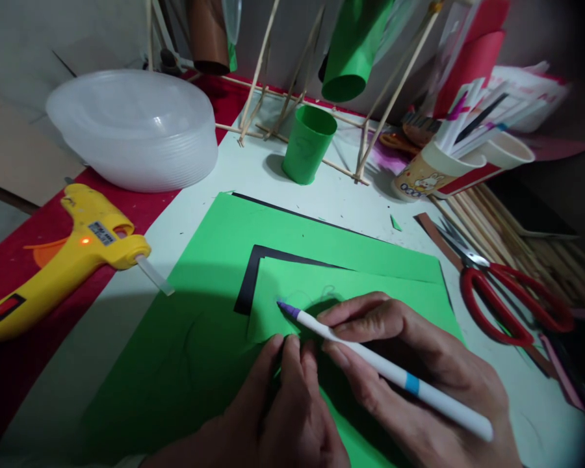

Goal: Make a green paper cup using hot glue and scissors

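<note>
In my right hand (419, 367) is a white marker (377, 364) with a purple tip and a blue band. Its tip meets a smaller piece of green paper (273, 279), which carries faint drawn lines. My left hand (287, 416) is closed, its fingertips pinching the lower edge of that piece. Part of this edge is hidden by the fingers. A strip of black paper (246, 286) shows from under the small piece. Beneath both lies a large green sheet (214, 240), with a dark edge showing behind it.
At left, a yellow glue gun (88, 240) has its red light lit. Stacked clear plastic bowls (136, 130) stand behind it. A green cup (308, 146) stands near a wooden stick frame (390, 97). To the right are red-handled scissors (511, 299) and a paper cup of pens (422, 172).
</note>
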A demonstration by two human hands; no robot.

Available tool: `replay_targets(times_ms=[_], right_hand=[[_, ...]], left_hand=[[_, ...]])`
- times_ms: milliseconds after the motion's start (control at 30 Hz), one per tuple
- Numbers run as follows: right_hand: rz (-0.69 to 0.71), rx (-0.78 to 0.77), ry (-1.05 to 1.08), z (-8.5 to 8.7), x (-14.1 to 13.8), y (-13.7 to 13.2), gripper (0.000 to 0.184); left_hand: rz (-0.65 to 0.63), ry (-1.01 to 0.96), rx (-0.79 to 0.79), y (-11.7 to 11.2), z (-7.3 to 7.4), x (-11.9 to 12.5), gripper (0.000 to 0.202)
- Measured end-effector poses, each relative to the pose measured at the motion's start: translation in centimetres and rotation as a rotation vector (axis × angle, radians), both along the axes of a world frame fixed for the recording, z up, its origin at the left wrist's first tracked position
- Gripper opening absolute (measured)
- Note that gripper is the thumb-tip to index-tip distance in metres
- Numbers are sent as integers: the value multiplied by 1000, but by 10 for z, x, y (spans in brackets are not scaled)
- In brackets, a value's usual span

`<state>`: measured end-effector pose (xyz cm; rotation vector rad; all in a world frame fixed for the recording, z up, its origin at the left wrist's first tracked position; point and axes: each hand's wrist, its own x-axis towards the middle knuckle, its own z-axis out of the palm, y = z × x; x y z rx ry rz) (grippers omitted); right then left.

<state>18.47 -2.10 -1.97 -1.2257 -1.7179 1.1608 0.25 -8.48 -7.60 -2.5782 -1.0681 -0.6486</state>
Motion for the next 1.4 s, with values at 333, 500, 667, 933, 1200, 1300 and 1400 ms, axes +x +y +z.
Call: replay_targets(times_ms=[333, 500, 667, 933, 1200, 1300, 1400], right_hand=[[17, -18, 38, 1, 2, -2, 11], [33, -28, 55, 1, 0, 0, 10], [50, 21, 54, 3, -2, 3, 10], [2, 37, 17, 5, -3, 3, 10], [-60, -8, 85, 2, 0, 4, 8], [-106, -5, 89, 3, -1, 4, 9], [-120, 33, 72, 4, -2, 3, 9]], left_hand=[[-47, 87, -11, -1, 4, -7, 22], [-65, 106, 33, 3, 8, -8, 21], [-159, 210, 46, 14, 17, -17, 22], [-175, 211, 91, 20, 23, -10, 17], [-158, 223, 110, 24, 24, -8, 17], [-139, 206, 114, 25, 26, -7, 13], [-147, 222, 122, 25, 29, -6, 8]])
